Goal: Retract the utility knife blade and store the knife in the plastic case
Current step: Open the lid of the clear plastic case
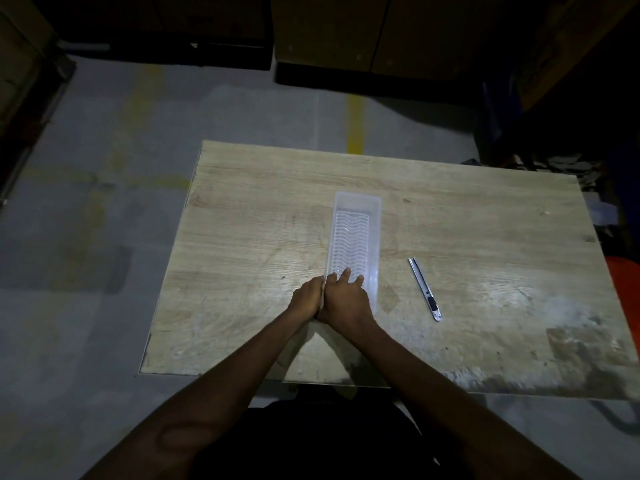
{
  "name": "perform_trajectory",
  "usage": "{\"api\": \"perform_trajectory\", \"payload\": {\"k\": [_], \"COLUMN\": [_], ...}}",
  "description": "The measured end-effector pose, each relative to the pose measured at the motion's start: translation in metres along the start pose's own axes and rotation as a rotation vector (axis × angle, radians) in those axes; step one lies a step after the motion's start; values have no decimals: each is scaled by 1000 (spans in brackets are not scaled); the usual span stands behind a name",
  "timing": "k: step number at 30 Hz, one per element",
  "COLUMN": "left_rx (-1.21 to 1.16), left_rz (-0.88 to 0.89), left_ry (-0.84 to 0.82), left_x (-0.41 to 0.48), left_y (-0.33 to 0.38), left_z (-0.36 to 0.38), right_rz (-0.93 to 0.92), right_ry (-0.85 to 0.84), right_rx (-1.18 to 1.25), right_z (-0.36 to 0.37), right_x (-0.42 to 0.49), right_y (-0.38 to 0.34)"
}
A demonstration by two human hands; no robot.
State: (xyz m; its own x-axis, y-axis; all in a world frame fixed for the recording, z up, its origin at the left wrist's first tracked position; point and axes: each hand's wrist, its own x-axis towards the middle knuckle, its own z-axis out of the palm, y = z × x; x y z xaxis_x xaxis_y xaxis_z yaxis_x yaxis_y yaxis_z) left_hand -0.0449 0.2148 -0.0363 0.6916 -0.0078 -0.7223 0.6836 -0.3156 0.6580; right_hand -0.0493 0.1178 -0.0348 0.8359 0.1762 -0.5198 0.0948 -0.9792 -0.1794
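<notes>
The room is dim, with a grey concrete floor [86, 202] marked by worn yellow lines and dark wooden cabinets [346, 32] along the far wall. A pale wood-grain tabletop [263, 216], scuffed and whitened toward its near right corner, carries two things. The clear plastic case [356, 233] lies open near the middle, its long axis running away from the person, ribbed floor showing and nothing inside it. The utility knife [424, 288] lies on the bare tabletop just to the right of the case, apart from it and from both hands, its long axis nearly parallel to the case; the metal blade end points away from the person and the black slider sits toward the near end. Whether the blade is out is too small to tell. Both forearms reach forward and meet at the case's near end: the left hand [306, 296] is closed against the near left corner, and the right hand [344, 297] lies over the near end with fingers [346, 273] loosely spread into the case.
</notes>
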Motion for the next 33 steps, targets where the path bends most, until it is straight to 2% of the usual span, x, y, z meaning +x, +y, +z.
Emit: {"api": "perform_trajectory", "payload": {"k": [3, 10, 16, 18, 22, 26, 28, 30, 33], "left_rx": [159, 292, 344, 378, 354, 310, 300, 258, 153], "left_rz": [15, 118, 152, 136, 71, 65, 77, 82, 68], "left_ry": [-18, 217, 271, 287, 347, 345, 355, 359, 355], "left_x": [0, 1, -3, -5, -3, 19, 17, 1, -5], "left_y": [1, -12, -9, -9, -19, -44, -44, -33, -33], "left_z": [0, 4, 8, 5, -21, -37, -34, -29, -21], "right_rz": [-33, -141, -46, -24, 160, 259, 286, 307, 272], "right_ry": [36, 99, 186, 294, 514, 432, 372, 340, 405], "right_rx": [73, 288, 679, 811, 1293, 1552, 1491, 1326, 854], "right_z": [-11, -21, -19, -18, -23, -15, 1, 19, 34], "right_x": [-6, -25, -33, -35, -31, -28, -25, -22, -23], "right_y": [7, 24, 46, 52, 75, 95, 103, 112, 123]}}
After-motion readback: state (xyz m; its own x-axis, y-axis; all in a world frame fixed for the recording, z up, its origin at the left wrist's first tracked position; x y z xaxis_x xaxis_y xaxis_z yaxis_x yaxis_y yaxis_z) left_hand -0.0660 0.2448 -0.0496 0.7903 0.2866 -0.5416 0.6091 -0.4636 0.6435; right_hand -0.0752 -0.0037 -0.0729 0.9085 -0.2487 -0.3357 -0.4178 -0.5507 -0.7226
